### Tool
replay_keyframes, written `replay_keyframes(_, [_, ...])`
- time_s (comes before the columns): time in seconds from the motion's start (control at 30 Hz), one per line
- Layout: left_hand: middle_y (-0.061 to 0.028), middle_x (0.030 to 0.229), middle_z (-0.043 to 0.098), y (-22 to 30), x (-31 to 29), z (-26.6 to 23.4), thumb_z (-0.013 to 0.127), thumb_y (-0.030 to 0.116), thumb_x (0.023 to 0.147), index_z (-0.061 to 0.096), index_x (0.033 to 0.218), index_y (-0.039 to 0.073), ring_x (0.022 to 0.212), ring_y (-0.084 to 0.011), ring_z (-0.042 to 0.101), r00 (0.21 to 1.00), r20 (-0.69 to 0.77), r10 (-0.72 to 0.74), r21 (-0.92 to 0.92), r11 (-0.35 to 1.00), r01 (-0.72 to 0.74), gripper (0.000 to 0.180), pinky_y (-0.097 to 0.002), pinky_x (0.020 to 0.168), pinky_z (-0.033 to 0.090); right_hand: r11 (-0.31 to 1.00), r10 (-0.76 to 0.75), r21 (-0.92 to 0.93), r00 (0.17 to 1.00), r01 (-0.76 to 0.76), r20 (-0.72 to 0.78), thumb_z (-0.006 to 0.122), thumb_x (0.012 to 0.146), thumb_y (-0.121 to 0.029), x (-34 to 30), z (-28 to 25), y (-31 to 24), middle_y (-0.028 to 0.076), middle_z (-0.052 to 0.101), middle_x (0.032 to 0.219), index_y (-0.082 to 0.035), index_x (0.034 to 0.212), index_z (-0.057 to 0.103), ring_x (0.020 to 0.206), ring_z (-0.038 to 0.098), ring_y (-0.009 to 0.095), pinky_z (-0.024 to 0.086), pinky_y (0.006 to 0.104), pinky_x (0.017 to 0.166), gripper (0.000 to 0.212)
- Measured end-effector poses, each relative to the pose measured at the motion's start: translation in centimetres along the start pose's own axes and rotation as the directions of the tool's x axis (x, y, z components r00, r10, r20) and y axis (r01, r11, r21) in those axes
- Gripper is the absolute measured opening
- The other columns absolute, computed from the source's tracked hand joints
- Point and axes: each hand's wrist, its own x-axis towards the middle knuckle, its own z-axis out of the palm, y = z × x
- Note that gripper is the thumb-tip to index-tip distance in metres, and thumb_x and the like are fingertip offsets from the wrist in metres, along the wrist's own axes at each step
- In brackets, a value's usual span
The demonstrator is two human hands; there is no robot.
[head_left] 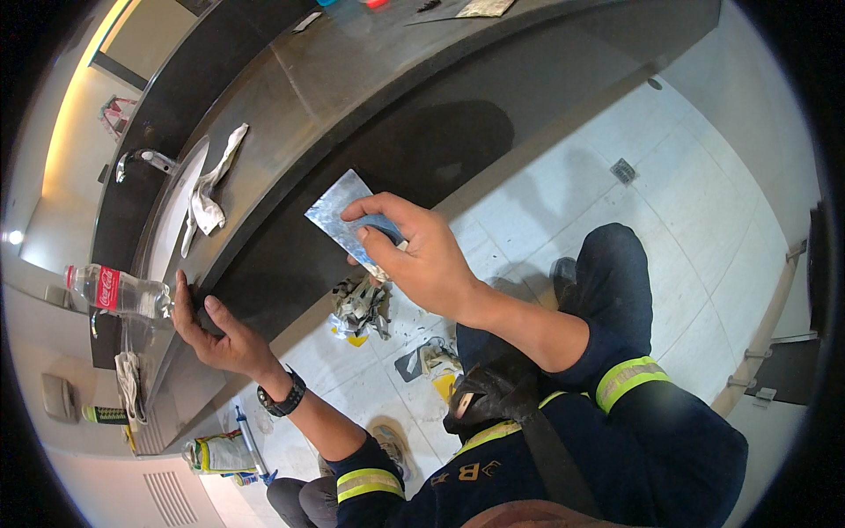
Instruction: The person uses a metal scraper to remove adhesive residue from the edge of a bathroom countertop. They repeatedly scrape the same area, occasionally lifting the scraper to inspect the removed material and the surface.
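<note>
My right hand (418,251) grips a flat metal scraper (339,201) with a wide, square-edged, shiny blade. Its thumb and forefinger press on the blade, and whitish residue shows beside the palm. The scraper is held up in front of the dark counter face (414,154), apart from it as far as I can tell. My left hand (220,334), with a dark watch on the wrist, is empty, its fingers spread by the counter's front edge. Just beyond its fingertips, a clear plastic bottle (132,293) with a red label and red cap is on the counter.
A crumpled white cloth (207,207) lies beside the sink and chrome faucet (150,160). Crumpled scraps (361,308) and yellow pieces litter the tiled floor. A caulking gun (253,444) and a bag (220,453) stand at lower left, near someone's grey-trousered knees (304,502).
</note>
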Motion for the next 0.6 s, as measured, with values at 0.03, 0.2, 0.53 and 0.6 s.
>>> replay_keyframes(0.03, [-0.0129,0.131,0.063,0.02,-0.01,0.03,0.056,0.014,0.100,0.058,0.131,0.000,0.120,-0.0248,0.057,1.000,-0.006,-0.003,-0.007,1.000,0.003,0.034,-0.0384,0.107,0.040,1.000,-0.008,0.012,1.000,0.008,0.008,0.053,0.099,-0.007,0.12,0.17,-0.12,0.010,0.068,0.102,0.000,0.118,0.060,0.087,0.069,0.014,0.055,0.0253,0.064,0.021])
replay_keyframes(0.2, [-0.0130,0.131,0.063,0.09,0.11,0.17,0.056,0.013,0.099,0.058,0.131,0.000,0.120,-0.0248,0.057,1.000,-0.012,-0.011,-0.051,0.999,0.010,0.034,-0.0388,0.107,0.039,1.000,0.016,-0.013,1.000,-0.016,0.010,0.053,0.100,-0.008,0.12,-0.02,0.06,0.010,0.068,0.103,-0.001,0.118,0.060,0.086,0.068,0.013,0.056,0.0255,0.064,0.021])
replay_keyframes(0.53, [-0.0146,0.130,0.063,0.28,0.08,-0.12,0.055,0.009,0.098,0.058,0.130,-0.001,0.120,-0.0264,0.057,1.000,-0.013,-0.017,-0.034,0.999,0.017,0.033,-0.0389,0.107,0.040,1.000,-0.003,-0.002,1.000,0.003,0.009,0.054,0.099,-0.008,0.79,0.74,-0.43,0.009,0.068,0.101,-0.001,0.117,0.061,0.084,0.068,0.012,0.055,0.0263,0.063,0.020])
replay_keyframes(0.6, [-0.0144,0.130,0.063,0.32,-0.03,0.01,0.055,0.010,0.098,0.058,0.130,-0.001,0.121,-0.0258,0.057,0.999,-0.018,-0.029,-0.046,0.999,0.028,0.034,-0.0403,0.110,0.037,0.998,-0.015,-0.054,1.000,0.016,0.017,0.054,0.099,-0.008,0.79,0.85,-0.41,0.010,0.069,0.100,-0.001,0.117,0.061,0.084,0.068,0.012,0.054,0.0269,0.064,0.020])
